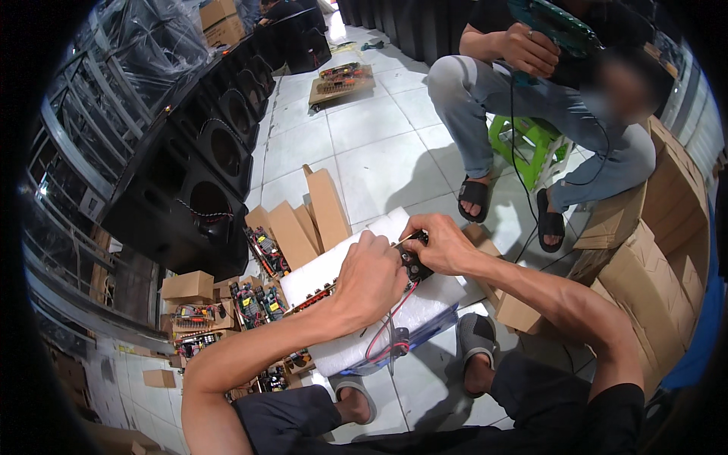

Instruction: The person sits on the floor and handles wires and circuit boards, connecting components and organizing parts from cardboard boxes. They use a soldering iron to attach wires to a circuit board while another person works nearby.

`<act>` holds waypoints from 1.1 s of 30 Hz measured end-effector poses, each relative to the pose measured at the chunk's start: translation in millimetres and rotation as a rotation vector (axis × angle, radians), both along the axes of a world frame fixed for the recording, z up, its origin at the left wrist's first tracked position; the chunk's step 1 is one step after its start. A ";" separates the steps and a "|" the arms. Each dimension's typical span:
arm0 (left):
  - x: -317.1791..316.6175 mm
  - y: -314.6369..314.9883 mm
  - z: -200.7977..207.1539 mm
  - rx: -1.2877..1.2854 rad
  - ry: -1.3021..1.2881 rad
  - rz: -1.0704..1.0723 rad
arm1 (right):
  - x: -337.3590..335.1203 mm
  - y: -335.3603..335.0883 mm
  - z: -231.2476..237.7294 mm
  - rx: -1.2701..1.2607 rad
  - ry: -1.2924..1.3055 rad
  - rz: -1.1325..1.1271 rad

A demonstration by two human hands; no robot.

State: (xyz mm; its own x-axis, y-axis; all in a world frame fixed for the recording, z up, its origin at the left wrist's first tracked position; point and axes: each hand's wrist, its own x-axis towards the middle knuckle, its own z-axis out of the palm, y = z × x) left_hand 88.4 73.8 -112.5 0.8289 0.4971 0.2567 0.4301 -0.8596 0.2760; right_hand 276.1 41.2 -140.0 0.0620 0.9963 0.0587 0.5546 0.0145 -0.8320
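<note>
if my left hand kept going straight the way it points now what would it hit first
Most likely the small black electronic part, which the left hand already reaches and the right hand grips. Beyond it lies the white foam sheet. Depth is hard to judge here.

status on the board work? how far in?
Done, it seems: several boards sit in open cardboard boxes at the person's left. In hand: left hand and right hand both grip a small black part on a board lying on a white foam sheet, red wires trailing. Left: more loose boards wait on the floor; count unclear.
</note>
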 end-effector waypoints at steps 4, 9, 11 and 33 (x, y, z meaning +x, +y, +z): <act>1.2 10.7 12.4 -0.260 -0.030 0.053 | 1.6 -0.6 -1.1 0.029 -0.005 0.010; -0.9 18.6 14.3 -0.379 0.034 0.120 | 0.9 0.0 -1.5 0.015 0.008 0.020; 0.8 19.0 14.6 -0.363 0.039 0.107 | 2.7 0.4 -5.5 0.043 -0.001 0.024; -5.6 15.7 10.9 -0.391 -0.036 0.060 | 16.3 -0.7 -13.3 0.098 -0.066 0.170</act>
State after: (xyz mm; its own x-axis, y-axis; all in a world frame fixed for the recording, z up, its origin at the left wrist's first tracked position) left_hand 82.8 89.4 -101.6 0.7896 0.6099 0.0667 0.4603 -0.6607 0.5929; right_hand 292.4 40.5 -153.3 -0.1141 0.9815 0.1539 0.5905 0.1916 -0.7840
